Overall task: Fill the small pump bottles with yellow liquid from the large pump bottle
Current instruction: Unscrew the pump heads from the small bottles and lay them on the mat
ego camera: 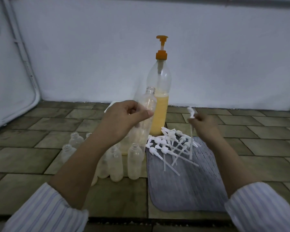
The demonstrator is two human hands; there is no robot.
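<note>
The left hand [126,114] holds one small pump bottle [145,113] raised and tilted, grip pinched around its mid-body, neck open. The right hand [203,122] pinches a white pump head [191,113], its dip tube hanging down. The large pump bottle [159,91] stands upright behind, roughly half full of yellow liquid. The small bottle appears light, thin-walled and likely to flex; hold it at the body, squeezing gently
</note>
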